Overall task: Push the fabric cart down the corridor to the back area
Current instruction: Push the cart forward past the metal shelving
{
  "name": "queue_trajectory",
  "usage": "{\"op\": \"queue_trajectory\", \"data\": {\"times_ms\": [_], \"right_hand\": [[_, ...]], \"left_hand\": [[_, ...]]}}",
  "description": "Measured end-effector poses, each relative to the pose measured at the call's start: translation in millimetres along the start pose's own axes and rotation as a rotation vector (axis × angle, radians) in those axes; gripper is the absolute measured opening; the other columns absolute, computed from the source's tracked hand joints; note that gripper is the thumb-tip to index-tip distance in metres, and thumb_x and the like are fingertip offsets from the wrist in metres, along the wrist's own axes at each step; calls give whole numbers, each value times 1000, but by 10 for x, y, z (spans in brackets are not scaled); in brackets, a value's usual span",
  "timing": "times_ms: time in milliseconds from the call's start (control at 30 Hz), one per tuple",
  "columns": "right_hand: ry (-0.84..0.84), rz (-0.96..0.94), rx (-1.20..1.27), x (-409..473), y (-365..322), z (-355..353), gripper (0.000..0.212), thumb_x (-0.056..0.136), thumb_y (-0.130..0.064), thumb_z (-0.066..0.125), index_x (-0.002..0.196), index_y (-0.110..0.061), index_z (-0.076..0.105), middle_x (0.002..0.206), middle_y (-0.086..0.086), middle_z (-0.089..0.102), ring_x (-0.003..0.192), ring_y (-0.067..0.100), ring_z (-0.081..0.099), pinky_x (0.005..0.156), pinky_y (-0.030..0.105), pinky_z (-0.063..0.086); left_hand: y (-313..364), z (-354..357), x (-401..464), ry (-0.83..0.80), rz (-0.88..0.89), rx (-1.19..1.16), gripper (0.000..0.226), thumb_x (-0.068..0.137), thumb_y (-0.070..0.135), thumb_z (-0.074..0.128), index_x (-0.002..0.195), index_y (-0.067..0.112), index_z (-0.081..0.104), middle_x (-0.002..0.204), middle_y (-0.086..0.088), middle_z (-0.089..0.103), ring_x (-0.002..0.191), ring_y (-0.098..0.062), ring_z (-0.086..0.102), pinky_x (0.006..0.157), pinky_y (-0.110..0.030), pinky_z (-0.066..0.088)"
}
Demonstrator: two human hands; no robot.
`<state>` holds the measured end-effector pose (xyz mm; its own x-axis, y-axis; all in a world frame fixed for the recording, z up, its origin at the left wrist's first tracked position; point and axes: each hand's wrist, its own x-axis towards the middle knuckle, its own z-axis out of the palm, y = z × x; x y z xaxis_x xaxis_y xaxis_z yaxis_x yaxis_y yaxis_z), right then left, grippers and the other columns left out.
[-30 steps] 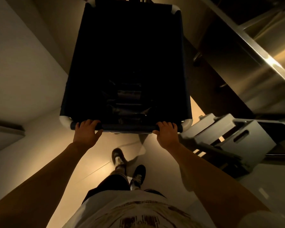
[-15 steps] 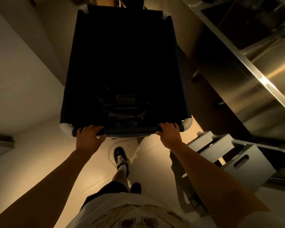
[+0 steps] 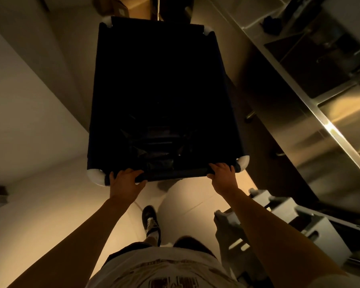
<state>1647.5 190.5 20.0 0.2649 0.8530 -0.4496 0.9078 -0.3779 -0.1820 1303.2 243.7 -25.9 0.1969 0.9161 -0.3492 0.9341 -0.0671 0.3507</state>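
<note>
Both hands, left hand (image 3: 125, 185) and right hand (image 3: 223, 175), still clasp the near rail of the fabric cart (image 3: 160, 96). It has rolled deeper along the corridor beside the steel worktop (image 3: 328, 125); boxes (image 3: 116, 7) now appear ahead, so the back area seems near.

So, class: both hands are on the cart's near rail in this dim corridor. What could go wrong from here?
1. The fabric cart runs close to the steel counter on the right; drifting could scrape it.
2. The grey crates sit low beside the right arm and could snag a leg.
3. Boxes lie ahead, and dim light hides the floor there.
</note>
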Motion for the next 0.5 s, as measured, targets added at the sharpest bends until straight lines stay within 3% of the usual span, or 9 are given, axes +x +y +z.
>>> {"op": "queue_trajectory", "data": {"times_ms": [500], "right_hand": [[-24, -15, -16, 951, -239, -451, 47, 107, -23, 54, 153, -22, 48, 155, 4, 48, 154, 27, 32, 131, 50, 15]], "left_hand": [[188, -294, 772, 12, -47, 13, 43, 92, 52, 58, 131, 34, 62, 124, -3, 67, 126, -29, 55, 119, -60, 23]]}}
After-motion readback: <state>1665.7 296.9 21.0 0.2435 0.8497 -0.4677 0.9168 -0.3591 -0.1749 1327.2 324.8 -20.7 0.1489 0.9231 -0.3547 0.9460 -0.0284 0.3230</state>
